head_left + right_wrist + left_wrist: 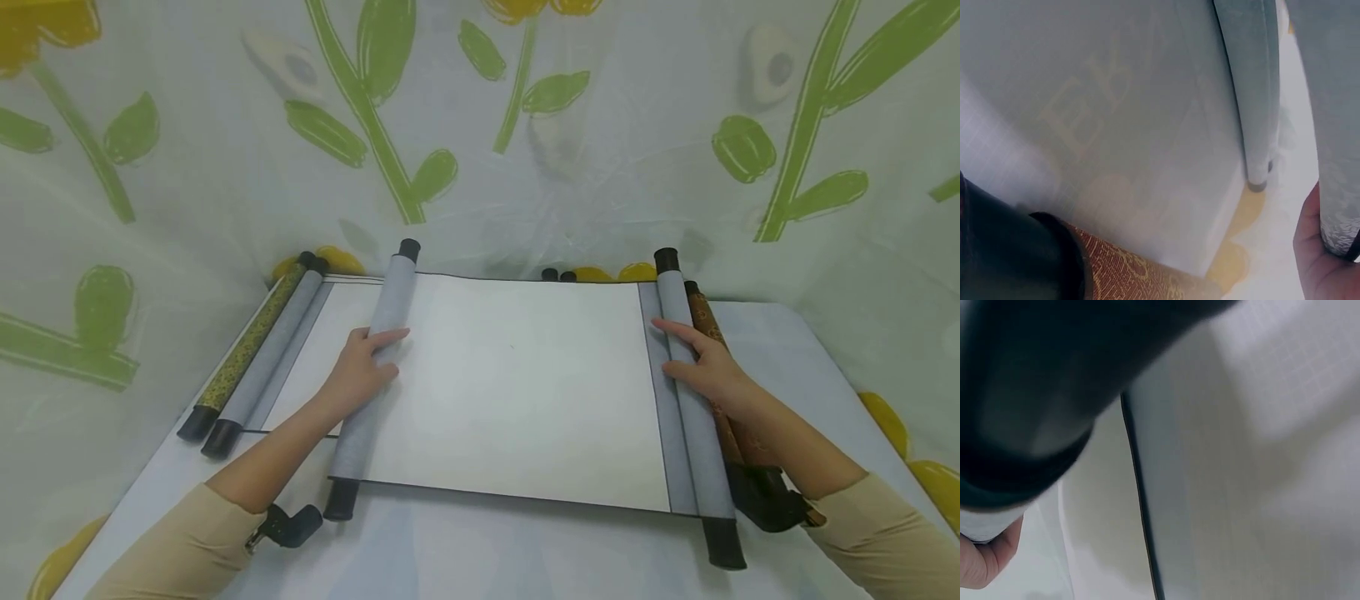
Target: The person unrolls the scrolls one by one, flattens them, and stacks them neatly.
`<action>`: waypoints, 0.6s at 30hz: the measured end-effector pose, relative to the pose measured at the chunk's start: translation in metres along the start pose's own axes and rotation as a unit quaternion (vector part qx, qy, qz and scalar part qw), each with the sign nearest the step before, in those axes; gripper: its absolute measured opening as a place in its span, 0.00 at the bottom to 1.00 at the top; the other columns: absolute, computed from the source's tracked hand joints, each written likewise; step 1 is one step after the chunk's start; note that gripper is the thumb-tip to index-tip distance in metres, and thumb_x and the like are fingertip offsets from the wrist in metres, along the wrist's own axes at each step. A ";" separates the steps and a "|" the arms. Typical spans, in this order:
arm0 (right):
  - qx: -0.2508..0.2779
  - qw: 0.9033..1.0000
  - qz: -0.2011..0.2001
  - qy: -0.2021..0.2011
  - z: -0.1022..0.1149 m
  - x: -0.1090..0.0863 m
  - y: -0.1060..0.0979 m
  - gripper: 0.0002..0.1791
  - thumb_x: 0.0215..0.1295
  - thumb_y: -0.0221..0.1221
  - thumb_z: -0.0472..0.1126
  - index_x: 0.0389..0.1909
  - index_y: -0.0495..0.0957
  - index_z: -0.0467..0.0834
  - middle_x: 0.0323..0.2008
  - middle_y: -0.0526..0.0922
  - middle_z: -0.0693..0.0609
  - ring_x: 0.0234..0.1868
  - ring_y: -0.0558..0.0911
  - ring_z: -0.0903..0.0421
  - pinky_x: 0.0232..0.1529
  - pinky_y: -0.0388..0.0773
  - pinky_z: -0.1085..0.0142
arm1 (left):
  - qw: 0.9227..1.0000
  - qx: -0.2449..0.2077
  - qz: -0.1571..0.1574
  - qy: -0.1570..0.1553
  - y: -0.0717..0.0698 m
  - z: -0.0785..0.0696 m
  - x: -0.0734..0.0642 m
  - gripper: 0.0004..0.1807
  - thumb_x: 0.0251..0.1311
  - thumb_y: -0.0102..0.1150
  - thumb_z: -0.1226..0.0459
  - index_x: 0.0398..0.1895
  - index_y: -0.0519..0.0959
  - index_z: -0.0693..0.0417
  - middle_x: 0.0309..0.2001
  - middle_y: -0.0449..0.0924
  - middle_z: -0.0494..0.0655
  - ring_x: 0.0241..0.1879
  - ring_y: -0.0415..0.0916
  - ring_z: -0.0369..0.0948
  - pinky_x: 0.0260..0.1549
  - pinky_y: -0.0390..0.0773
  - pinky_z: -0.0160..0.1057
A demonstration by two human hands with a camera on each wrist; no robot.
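A hanging scroll lies partly unrolled, its blank white paper (pixel 525 383) spread between two grey rollers with black end knobs. My left hand (pixel 363 367) grips the left roller (pixel 393 292), thumb and index finger reaching across it. On the other side, my right hand (pixel 708 367) holds the right roller (pixel 701 467) in the same way. In the left wrist view, part of the left hand (pixel 988 559) shows below a large dark knob (pixel 1029 412). Fingers of the right hand (pixel 1313 250) curl by the grey roller (pixel 1338 125) in the right wrist view. Both palms are mostly hidden.
At the left lie a yellow-green patterned scroll (pixel 251 346) and a grey scroll (pixel 273 354), with pale paper extending from it under the left roller. A brown-and-gold patterned scroll (pixel 705 317) lies beside the right roller. Two black knobs (pixel 567 276) show behind the paper. A flowered sheet (pixel 465 225) surrounds the table.
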State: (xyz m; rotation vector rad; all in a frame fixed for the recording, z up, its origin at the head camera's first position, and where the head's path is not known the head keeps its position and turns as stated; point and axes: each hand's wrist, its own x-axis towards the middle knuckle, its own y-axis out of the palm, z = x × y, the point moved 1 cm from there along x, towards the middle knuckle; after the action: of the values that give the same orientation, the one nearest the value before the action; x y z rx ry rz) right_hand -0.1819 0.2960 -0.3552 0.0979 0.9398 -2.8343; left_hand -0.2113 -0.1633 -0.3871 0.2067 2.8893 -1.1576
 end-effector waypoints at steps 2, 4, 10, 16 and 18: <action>0.005 1.000 0.006 0.000 0.000 0.000 -0.001 0.37 0.64 0.53 0.32 0.73 0.51 0.42 0.73 0.42 0.34 0.71 0.42 0.33 0.61 0.48 0.32 | 1.000 0.000 0.005 -0.003 -0.001 0.000 -0.001 0.26 0.60 0.47 0.69 0.64 0.70 0.52 0.63 0.54 0.70 0.58 0.60 0.61 0.48 0.70 0.60; 0.007 1.000 0.011 0.005 0.001 -0.001 -0.002 0.36 0.65 0.52 0.32 0.73 0.51 0.43 0.73 0.41 0.34 0.71 0.43 0.33 0.60 0.50 0.33 | 1.000 -0.005 0.007 -0.007 -0.001 0.001 -0.002 0.25 0.62 0.45 0.68 0.64 0.71 0.53 0.63 0.53 0.69 0.58 0.60 0.60 0.48 0.70 0.59; 0.014 1.000 0.010 -0.001 0.002 -0.001 -0.003 0.36 0.65 0.52 0.32 0.73 0.51 0.42 0.73 0.40 0.34 0.70 0.44 0.33 0.60 0.50 0.33 | 1.000 0.008 0.001 -0.011 -0.002 0.002 0.001 0.30 0.57 0.60 0.64 0.65 0.69 0.53 0.61 0.55 0.70 0.58 0.61 0.62 0.50 0.70 0.61; 0.008 1.000 0.010 0.013 0.001 0.000 -0.003 0.36 0.65 0.52 0.33 0.73 0.51 0.44 0.73 0.40 0.35 0.71 0.43 0.33 0.60 0.50 0.32 | 0.999 0.018 0.002 -0.032 -0.002 0.003 0.003 0.36 0.51 0.68 0.62 0.66 0.68 0.49 0.63 0.55 0.68 0.61 0.59 0.63 0.52 0.68 0.63; 0.007 1.000 0.008 0.012 0.001 0.000 -0.002 0.36 0.64 0.52 0.32 0.73 0.51 0.44 0.73 0.40 0.35 0.71 0.43 0.33 0.60 0.50 0.32 | 0.999 0.023 0.001 -0.032 -0.002 0.003 0.003 0.36 0.51 0.67 0.64 0.66 0.68 0.49 0.63 0.54 0.68 0.61 0.60 0.63 0.52 0.68 0.63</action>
State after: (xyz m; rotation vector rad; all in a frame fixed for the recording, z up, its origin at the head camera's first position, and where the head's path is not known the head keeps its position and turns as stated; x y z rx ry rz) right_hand -0.1823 0.2971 -0.3533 0.1416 0.9185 -2.8317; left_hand -0.2148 -0.1661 -0.3880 0.1705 2.8092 -1.2075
